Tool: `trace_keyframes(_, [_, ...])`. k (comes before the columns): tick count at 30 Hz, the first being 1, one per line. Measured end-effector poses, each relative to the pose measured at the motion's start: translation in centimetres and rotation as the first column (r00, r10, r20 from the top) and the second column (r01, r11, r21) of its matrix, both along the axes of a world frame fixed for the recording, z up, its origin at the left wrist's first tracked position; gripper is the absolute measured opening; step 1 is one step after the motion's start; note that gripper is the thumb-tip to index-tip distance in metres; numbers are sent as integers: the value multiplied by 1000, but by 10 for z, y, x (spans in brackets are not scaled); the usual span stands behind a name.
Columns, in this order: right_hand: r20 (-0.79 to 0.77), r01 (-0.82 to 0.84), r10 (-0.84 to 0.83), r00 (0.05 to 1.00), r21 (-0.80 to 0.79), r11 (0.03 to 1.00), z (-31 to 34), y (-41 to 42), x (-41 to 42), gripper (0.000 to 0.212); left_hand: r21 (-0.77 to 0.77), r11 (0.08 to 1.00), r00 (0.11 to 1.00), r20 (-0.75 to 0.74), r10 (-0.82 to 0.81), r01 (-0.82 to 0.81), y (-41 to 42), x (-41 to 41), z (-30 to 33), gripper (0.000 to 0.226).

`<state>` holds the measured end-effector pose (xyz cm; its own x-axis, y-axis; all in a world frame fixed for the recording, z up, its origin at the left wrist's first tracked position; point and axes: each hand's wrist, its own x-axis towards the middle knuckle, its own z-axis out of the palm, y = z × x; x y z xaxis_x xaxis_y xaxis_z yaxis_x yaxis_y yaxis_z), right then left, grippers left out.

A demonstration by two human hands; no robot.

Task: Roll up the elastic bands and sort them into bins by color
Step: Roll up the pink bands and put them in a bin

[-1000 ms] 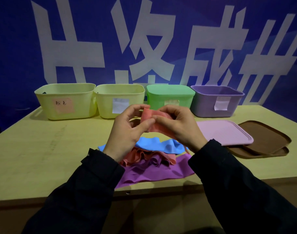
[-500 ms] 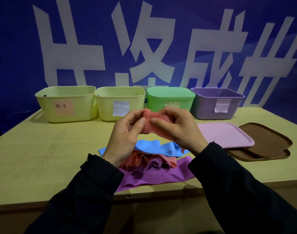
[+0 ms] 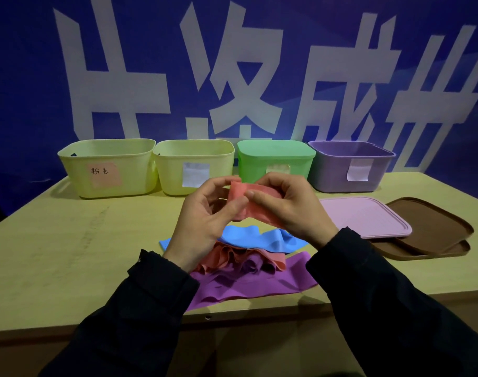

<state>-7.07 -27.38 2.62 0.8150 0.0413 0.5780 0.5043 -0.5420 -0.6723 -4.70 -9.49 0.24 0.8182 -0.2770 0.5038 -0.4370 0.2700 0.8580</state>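
I hold a pink elastic band [image 3: 255, 198] above the table with both hands. My left hand [image 3: 202, 219] pinches its left end, and my right hand [image 3: 292, 210] grips the band from the right with fingers curled over it. Under my hands lies a pile of loose bands: a blue band [image 3: 255, 236], a second pink band [image 3: 227, 258] and a purple band [image 3: 248, 287]. Along the back stand a yellow bin with a pink label [image 3: 107, 167], a second yellow bin [image 3: 194, 165], a lidded green bin [image 3: 275, 161] and a purple bin [image 3: 352, 165].
A pink lid [image 3: 365, 217] lies on two stacked brown lids [image 3: 436, 229] at the right of the wooden table [image 3: 69, 254]. A blue banner with white characters hangs behind the bins. The table's front edge runs just below the purple band.
My hands have worked the pink band a little, with the left fingers shifting along its left end. The pile and the bins lie as before.
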Motion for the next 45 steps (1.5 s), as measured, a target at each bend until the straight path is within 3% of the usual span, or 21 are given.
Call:
trace_keyframes(3, [-25,-34,35,999,39,999,2,1,-1,17,-22,999,999,0,48,-48,0,3,0,33])
trace_keyframes(7, [-192,-96,105,976,55,994,5,-12,-4,18,-15,995,995,-1,103,-103,9,10,-1,17])
trace_keyframes(10, [-170,-89,102,980,82,993,3,-17,-3,22,-7,995,995,11,100,-100,13,15,0,22])
trace_keyframes(13, [-177,-122,156,972,189,974,1,-14,-2,11,2,997,997,24,75,-75,12,14,1,33])
trace_keyframes(18, [-216,-151,232,949,336,930,-2,-16,-1,3,-32,996,996,-32,78,-79,16,15,2,24])
trace_keyframes(21, [-224,-139,247,943,408,902,-3,-22,0,13,-15,995,995,-20,97,-98,20,15,3,28])
trace_keyframes(24, [-232,-113,229,945,426,898,-6,-26,2,21,-44,993,994,-23,104,-105,22,16,4,30])
trace_keyframes(30, [-236,-80,198,951,431,899,-8,-30,1,10,-37,995,995,-49,90,-92,20,15,3,35])
trace_keyframes(33, [-223,-67,177,959,429,901,-6,-30,2,5,-28,1000,998,-61,-3,1,21,15,2,34])
trace_keyframes(41, [-260,-87,236,936,479,874,-3,-37,-2,18,-23,998,993,-99,-65,63,30,19,1,35])
trace_keyframes(45, [-232,-85,224,947,489,868,-4,-34,0,20,-12,998,990,-126,-65,63,25,21,-6,22])
